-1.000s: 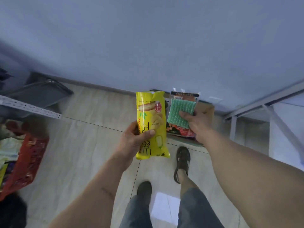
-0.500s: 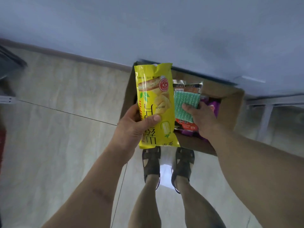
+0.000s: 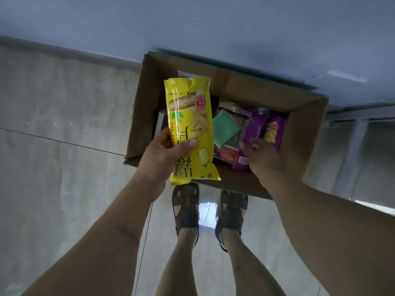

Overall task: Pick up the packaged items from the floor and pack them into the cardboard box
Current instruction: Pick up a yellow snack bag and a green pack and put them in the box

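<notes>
Fingers (image 3: 165,136) of left hand (image 3: 162,154) curl round yellow packet (image 3: 191,129); right hand (image 3: 263,157) relaxed.

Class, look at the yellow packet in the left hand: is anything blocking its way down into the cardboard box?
No lid or flap covers the cardboard box. The yellow packet, gripped by the left hand, hangs over its left part. The right hand reaches inside beside it, over a green packet and purple packets already there; the packet would probably land beside or on those.

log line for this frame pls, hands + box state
left hand: holds yellow snack pack above cardboard box | right hand: inside box, grip unclear | in box: green sponge pack, purple packs
</notes>
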